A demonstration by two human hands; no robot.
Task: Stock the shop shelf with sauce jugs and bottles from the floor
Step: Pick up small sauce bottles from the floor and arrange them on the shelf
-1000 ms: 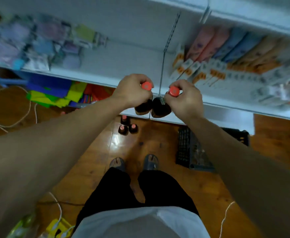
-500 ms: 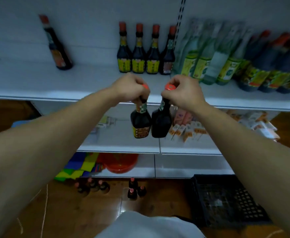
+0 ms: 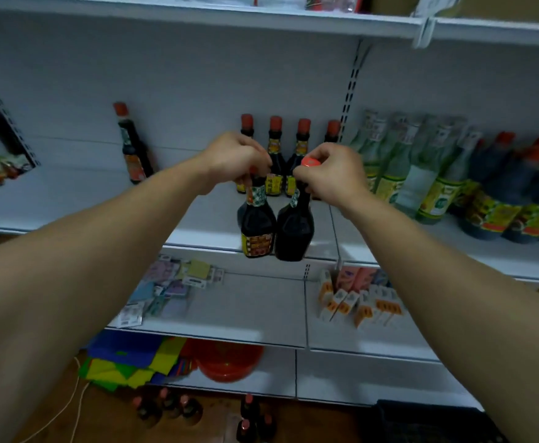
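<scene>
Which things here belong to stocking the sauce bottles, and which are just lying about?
Job in hand:
left hand gripping a yellow-labelled sauce bottle; right hand gripping a second sauce bottle; shelf; four shelved sauce bottles; floor sauce bottles.

Lying about:
red basin; black crate; small orange-and-white boxes; clear green-labelled bottles.

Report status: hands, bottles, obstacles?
Left hand holds left bottle by neck, right hand holds right bottle. Both at shelf front edge. Row of bottles behind, not blocking.

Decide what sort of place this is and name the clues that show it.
Probably a small shop: white tiered shelves, rows of matching sauce bottles on them, and more bottles on the floor.
</scene>
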